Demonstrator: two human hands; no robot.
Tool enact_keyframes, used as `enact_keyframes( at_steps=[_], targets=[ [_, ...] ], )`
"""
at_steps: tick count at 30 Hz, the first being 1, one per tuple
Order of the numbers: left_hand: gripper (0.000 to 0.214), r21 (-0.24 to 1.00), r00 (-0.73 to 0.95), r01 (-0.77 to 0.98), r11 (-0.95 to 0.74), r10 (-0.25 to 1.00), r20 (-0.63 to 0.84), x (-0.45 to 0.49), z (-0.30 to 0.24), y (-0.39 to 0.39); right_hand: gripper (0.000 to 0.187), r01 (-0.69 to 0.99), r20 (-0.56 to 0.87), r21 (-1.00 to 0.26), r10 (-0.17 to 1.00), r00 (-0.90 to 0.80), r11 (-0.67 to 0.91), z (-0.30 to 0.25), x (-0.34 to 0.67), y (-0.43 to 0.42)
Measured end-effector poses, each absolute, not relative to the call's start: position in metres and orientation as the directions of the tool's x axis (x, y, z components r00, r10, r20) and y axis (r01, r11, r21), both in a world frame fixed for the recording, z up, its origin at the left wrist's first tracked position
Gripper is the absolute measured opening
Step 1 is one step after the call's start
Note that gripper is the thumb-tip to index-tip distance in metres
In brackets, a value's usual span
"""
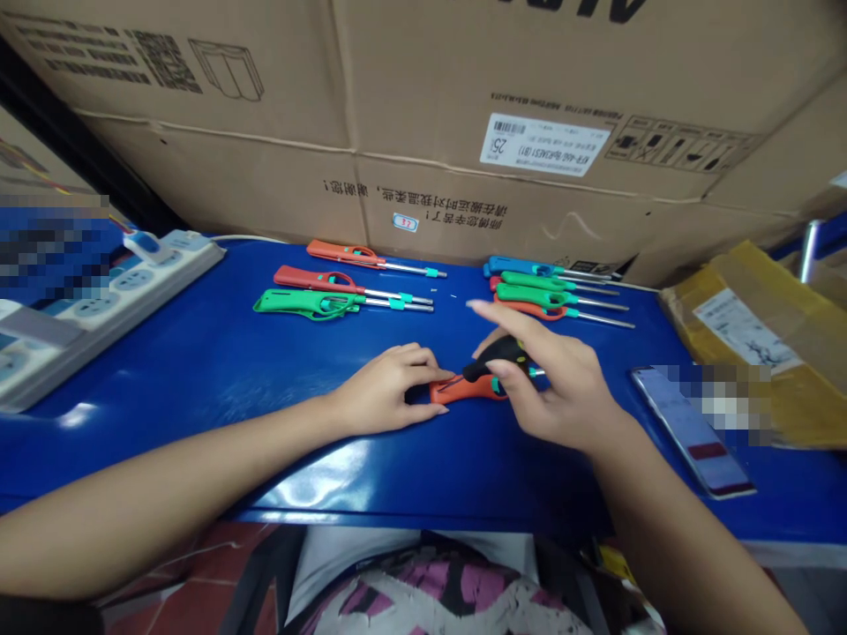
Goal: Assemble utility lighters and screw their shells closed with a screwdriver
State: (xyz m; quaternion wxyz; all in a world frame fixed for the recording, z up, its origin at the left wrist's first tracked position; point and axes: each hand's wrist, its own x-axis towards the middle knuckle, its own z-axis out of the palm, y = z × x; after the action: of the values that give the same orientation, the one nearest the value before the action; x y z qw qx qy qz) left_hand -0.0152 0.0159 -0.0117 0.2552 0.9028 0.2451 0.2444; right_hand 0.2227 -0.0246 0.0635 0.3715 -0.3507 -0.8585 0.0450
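Note:
My left hand [387, 388] grips the butt end of an orange long-nosed lighter [473, 389] lying on the blue table, thumb on the near side and fingers on the far side. My right hand [562, 379] holds a small screwdriver with a black handle [498, 356], its thin shaft slanting down to the lighter's handle near my left fingers. Part of the lighter's trigger and metal nose is hidden behind my right hand. Beyond my left hand lie an orange lighter [344, 254], a red lighter [308, 280] and a green lighter [297, 303].
Several lighters, among them a blue lighter [516, 267], are grouped at the back right. A large cardboard box [278, 159] walls off the far side. A power strip [119, 309] lies left; a phone [694, 437] and yellow-taped package [800, 309] lie right.

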Motion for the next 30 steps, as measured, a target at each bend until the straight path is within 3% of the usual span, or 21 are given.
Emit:
enact_keyframes(
  at_steps=[3, 7, 9, 15, 17, 19, 22, 27, 30],
  targets=[
    [0.034, 0.591, 0.764, 0.312, -0.744, 0.566, 0.309, -0.015, -0.012, 0.016, 0.024, 0.632, 0.678, -0.181, 0.561, -0.475, 0.754, 0.065, 0.225, -0.022],
    [0.034, 0.600, 0.760, 0.318, -0.734, 0.576, 0.302, -0.015, -0.011, 0.015, 0.051, 0.525, 0.573, -0.363, 0.628, -0.527, 0.770, 0.066, 0.227, -0.025],
    [0.034, 0.593, 0.754, 0.324, -0.737, 0.579, 0.309, -0.015, -0.012, 0.016, 0.054, 0.489, 0.537, -0.387, 0.623, -0.569, 0.781, 0.066, 0.226, -0.028],
    [0.028, 0.595, 0.771, 0.283, -0.752, 0.548, 0.325, -0.014, -0.010, 0.018, 0.027, 0.604, 0.700, -0.072, 0.472, -0.537, 0.794, 0.056, 0.210, -0.038],
    [0.029, 0.587, 0.774, 0.280, -0.760, 0.540, 0.330, -0.013, -0.009, 0.018, 0.029, 0.628, 0.749, -0.103, 0.475, -0.462, 0.772, 0.053, 0.205, -0.040],
    [0.029, 0.570, 0.769, 0.293, -0.768, 0.543, 0.337, -0.012, -0.010, 0.017, 0.042, 0.582, 0.740, -0.243, 0.536, -0.405, 0.776, 0.052, 0.202, -0.040],
    [0.026, 0.551, 0.761, 0.307, -0.776, 0.548, 0.348, -0.011, -0.012, 0.016, 0.045, 0.468, 0.708, -0.354, 0.559, -0.431, 0.810, 0.050, 0.200, -0.035],
    [0.025, 0.546, 0.752, 0.289, -0.786, 0.540, 0.379, -0.008, -0.012, 0.015, 0.015, 0.608, 0.834, -0.112, 0.407, -0.372, 0.786, 0.045, 0.202, -0.027],
    [0.025, 0.554, 0.754, 0.288, -0.781, 0.542, 0.372, -0.007, -0.010, 0.015, 0.023, 0.577, 0.822, -0.161, 0.432, -0.371, 0.801, 0.047, 0.206, -0.028]
  ],
)
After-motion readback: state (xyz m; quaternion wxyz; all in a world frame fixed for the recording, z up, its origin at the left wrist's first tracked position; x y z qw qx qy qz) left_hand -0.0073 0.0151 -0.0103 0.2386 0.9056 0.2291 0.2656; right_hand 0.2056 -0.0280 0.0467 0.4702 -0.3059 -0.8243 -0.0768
